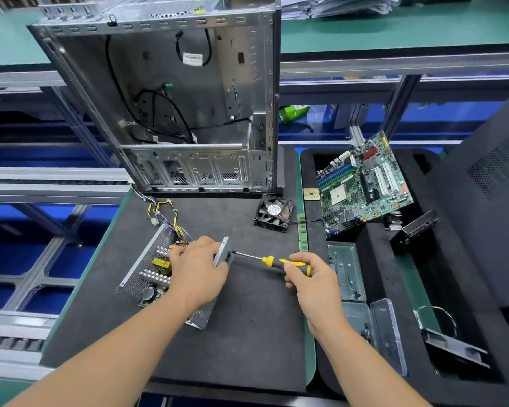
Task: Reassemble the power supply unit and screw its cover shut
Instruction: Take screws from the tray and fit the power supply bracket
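Beyond both hands stands an opened computer case (188,98), its side off; inside hang black cables and a white label, nothing else can be made out. Right of the right hand a black foam tray (373,239) holds a green motherboard (362,183) propped at a tilt, a black drive-like block (415,230) beside it, and, nearer the person, grey metal brackets (347,271) and a clear plastic piece (390,333). A small square processor chip (311,194) lies on the tray's upper left edge. A black case fan (274,212) sits on the dark mat (247,318) beyond the right hand, with a green memory stick (302,233) just beside it.

The power supply unit (150,274) lies on the mat under and left of the left hand. Its top is open: heat sinks, a yellow transformer and a capacitor show, with a perforated wall on the far left and a bundle of yellow and purple wires (165,212) leading away towards the case. The forearm hides its near right part; the screw itself cannot be seen.

The left hand (197,268) lies over the unit, fingers curled round its grey upright side panel (223,252). The right hand (312,277) grips the yellow-and-black handle of a screwdriver (274,261), the shaft lying level, tip touching that panel's outer face.
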